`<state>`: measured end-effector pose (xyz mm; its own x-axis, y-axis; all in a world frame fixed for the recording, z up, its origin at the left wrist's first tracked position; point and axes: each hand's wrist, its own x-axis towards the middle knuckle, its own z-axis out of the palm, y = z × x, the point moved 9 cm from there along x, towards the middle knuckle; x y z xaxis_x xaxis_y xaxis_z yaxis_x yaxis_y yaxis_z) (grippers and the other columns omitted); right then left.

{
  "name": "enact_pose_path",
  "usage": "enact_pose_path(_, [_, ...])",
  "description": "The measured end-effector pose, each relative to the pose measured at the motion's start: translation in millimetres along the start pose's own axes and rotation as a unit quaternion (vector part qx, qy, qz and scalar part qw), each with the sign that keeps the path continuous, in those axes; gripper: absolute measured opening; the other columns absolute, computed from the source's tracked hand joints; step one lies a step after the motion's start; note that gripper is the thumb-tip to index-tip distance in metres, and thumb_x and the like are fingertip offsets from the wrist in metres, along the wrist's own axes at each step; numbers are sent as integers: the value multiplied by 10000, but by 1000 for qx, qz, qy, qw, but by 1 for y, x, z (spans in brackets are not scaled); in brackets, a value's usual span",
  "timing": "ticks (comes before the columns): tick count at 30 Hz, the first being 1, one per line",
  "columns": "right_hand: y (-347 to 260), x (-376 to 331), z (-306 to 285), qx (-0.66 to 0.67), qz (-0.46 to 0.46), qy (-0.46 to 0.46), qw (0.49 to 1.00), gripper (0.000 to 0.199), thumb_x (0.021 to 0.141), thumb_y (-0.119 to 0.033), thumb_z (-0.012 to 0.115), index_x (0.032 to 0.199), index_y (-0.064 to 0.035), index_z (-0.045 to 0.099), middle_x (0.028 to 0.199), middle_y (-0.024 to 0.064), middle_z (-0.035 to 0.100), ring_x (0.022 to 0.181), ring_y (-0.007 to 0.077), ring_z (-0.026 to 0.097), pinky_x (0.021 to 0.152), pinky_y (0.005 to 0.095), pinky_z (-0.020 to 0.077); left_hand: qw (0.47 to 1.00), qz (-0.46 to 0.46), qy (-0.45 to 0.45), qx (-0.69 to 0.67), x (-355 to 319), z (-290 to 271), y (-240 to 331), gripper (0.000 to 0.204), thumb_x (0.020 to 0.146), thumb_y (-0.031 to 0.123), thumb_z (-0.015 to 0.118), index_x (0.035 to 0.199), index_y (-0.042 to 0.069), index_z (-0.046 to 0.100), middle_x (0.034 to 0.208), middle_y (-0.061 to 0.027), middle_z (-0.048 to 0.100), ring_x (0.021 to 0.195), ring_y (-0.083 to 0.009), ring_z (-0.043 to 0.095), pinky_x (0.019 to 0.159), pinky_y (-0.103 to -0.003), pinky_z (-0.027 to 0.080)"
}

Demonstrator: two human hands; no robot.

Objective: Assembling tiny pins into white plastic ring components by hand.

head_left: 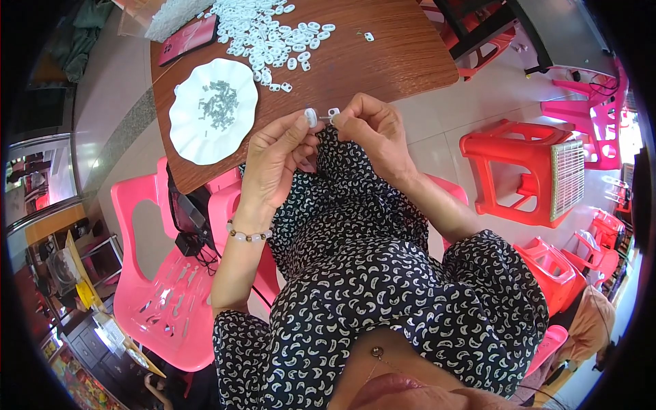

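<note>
Brown wooden table (383, 55) over pale tiled floor (437, 130), seen from above, with bright plastic seating around.

Small white plastic piece (311, 117): pinched between thumb and forefinger of left hand (277, 160), held just off the near table edge, above the lap. Rounded, oval outline; long axis roughly upright in view, tilted slightly. Other left fingers curled in loosely.

Second small white piece (333, 112): gripped at fingertips of right hand (374, 130), just beside the first, joined or nearly joined by a thin short metal part running roughly left to right between them. Contact between the two too small to judge. Right fingers closed tight around the piece, most of it hidden behind them.

Beaded bracelet (249, 236) on left wrist.

White scalloped plate (212, 109) on table, left of the hands, holding small grey metal pins (219, 104); individual shapes hard to make out.

Heap of loose white plastic pieces (273, 34) further back on table, upper part cut off by frame edge.

Red phone (188, 39) lying flat beside the heap.

Pink plastic chair (171, 287) at left, partly hidden by forearm and patterned black-and-white garment (383, 273).

Red plastic stool (526, 178) at right, well apart.
</note>
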<state>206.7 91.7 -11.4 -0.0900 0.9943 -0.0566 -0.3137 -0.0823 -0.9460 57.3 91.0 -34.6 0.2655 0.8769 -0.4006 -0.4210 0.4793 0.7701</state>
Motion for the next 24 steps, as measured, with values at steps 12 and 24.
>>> enact_pose_path(12, [7,0,1,-44,11,-7,999,175,872,-131,636,749,-24,571,706,-9,608,666,26,530,612,203,441,1000,17,-1,18,-1,-6,0,248,897,156,661,1086,-5,661,918,-66,702,691,-59,602,624,-173,499])
enact_pose_path(24, [5,0,2,-58,24,-9,998,181,876,-133,629,751,-14,575,710,1,614,674,35,540,622,210,447,998,35,8,59,-1,-7,2,263,884,179,680,1078,2,671,858,-47,694,649,-57,587,549,-183,488])
